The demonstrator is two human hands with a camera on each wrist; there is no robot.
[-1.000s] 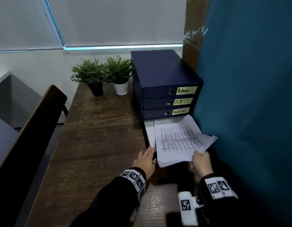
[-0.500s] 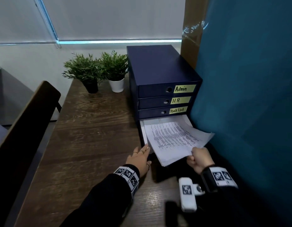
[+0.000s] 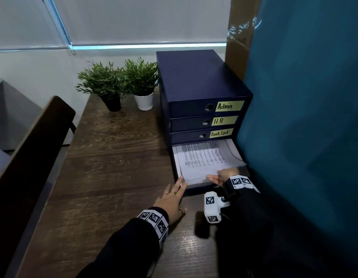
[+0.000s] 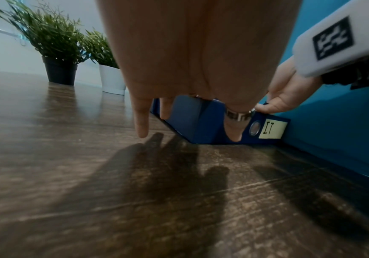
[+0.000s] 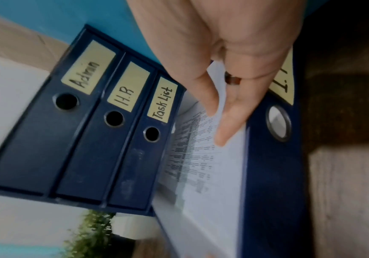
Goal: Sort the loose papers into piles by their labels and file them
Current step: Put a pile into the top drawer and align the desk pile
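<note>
Ahead of both hands we see the cabinet [image 3: 196, 81], its bottom drawer [image 3: 198, 189] standing open toward us. The papers [image 3: 202, 157] lie in it, just beyond our fingertips. Our right hand [image 3: 226, 174] pinches their near edge. Our left hand [image 3: 171, 199], fingers straight, touches the drawer's near left corner.

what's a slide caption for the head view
Right hand holds printed papers in the open bottom drawer of the file box; left hand touches its corner.

A black-potted plant [image 3: 106, 85] and a white-potted plant [image 3: 142, 81] stand side by side on the wooden table [image 3: 106, 167]
</note>
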